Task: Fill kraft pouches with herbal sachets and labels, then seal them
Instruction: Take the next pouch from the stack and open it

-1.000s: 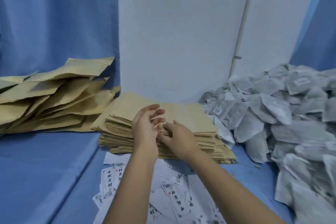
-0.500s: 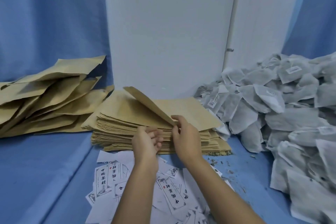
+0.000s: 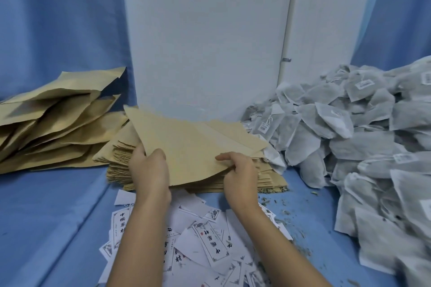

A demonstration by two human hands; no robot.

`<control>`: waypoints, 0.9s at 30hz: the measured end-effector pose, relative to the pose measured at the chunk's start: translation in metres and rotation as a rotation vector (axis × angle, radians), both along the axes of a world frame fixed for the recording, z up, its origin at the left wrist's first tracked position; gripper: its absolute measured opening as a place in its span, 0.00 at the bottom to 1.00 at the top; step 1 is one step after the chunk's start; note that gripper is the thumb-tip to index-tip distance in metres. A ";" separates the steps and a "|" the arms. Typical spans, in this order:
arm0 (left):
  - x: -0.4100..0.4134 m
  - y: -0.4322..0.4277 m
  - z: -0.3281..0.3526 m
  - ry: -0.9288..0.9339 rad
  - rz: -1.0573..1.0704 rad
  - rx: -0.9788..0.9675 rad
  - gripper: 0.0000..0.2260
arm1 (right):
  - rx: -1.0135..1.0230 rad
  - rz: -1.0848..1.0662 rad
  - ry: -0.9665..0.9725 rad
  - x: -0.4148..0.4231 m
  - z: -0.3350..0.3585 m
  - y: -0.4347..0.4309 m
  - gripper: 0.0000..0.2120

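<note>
A flat kraft pouch (image 3: 186,144) is tilted up off the stack of empty kraft pouches (image 3: 268,182) in the middle. My left hand (image 3: 149,170) grips its near left edge, thumb on top. My right hand (image 3: 240,170) pinches its near right edge. White printed labels (image 3: 210,240) lie scattered in front of the stack, partly under my forearms. A large heap of grey herbal sachets (image 3: 349,137) fills the right side.
A loose pile of puffed kraft pouches (image 3: 53,123) lies at the left on the blue cloth. A white panel (image 3: 205,37) stands behind the stack. Herb crumbs (image 3: 289,212) dot the cloth near the sachets.
The top pouch has come up off the stack. My left hand moved from beside the stack onto the pouch's left edge, and both hands now hold it.
</note>
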State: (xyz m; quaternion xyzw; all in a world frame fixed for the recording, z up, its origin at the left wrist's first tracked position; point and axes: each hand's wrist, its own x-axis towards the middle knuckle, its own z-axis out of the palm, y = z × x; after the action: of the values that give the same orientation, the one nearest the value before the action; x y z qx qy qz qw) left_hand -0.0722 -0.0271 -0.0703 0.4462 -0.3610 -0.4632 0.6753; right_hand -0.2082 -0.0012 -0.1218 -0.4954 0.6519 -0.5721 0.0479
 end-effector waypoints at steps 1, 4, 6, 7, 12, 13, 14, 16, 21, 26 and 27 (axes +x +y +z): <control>-0.003 0.002 0.001 -0.056 0.039 -0.067 0.18 | -0.008 0.002 -0.020 0.002 0.001 0.001 0.28; -0.012 0.007 0.003 -0.212 0.067 -0.298 0.28 | -0.027 0.044 -0.089 0.008 0.003 0.004 0.23; -0.018 0.012 0.001 -0.319 -0.020 -0.518 0.30 | -0.039 0.101 -0.179 0.012 0.005 0.005 0.22; -0.021 0.014 -0.001 -0.432 -0.056 -0.622 0.30 | -0.043 0.124 -0.229 0.014 0.007 0.006 0.21; -0.031 0.008 -0.018 -1.154 -0.155 -0.719 0.30 | -0.073 0.232 -0.637 0.014 0.012 0.005 0.16; -0.031 0.007 -0.022 -1.219 -0.202 -0.651 0.30 | -0.086 0.258 -0.746 0.013 0.014 0.006 0.13; -0.032 0.006 -0.025 -1.270 -0.253 -0.593 0.29 | -0.101 0.282 -0.862 0.011 0.015 0.007 0.12; -0.034 0.004 -0.029 -1.347 -0.364 -0.521 0.24 | -0.123 0.335 -1.087 0.008 0.015 0.008 0.13; -0.037 0.000 -0.029 -1.295 -0.510 -0.398 0.18 | -0.152 0.440 -1.299 0.004 0.010 0.007 0.11; -0.035 0.000 -0.031 -1.292 -0.520 -0.385 0.18 | -0.163 0.475 -1.300 0.003 0.008 0.006 0.12; -0.035 0.000 -0.031 -1.303 -0.509 -0.381 0.17 | -0.163 0.474 -1.300 0.004 0.008 0.005 0.12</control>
State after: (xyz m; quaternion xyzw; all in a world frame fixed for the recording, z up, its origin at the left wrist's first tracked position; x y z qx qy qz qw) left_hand -0.1071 -0.0268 -0.1013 0.4085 -0.8572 -0.1751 0.2603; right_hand -0.2045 0.0043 -0.1139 -0.1833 0.3204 -0.7739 0.5146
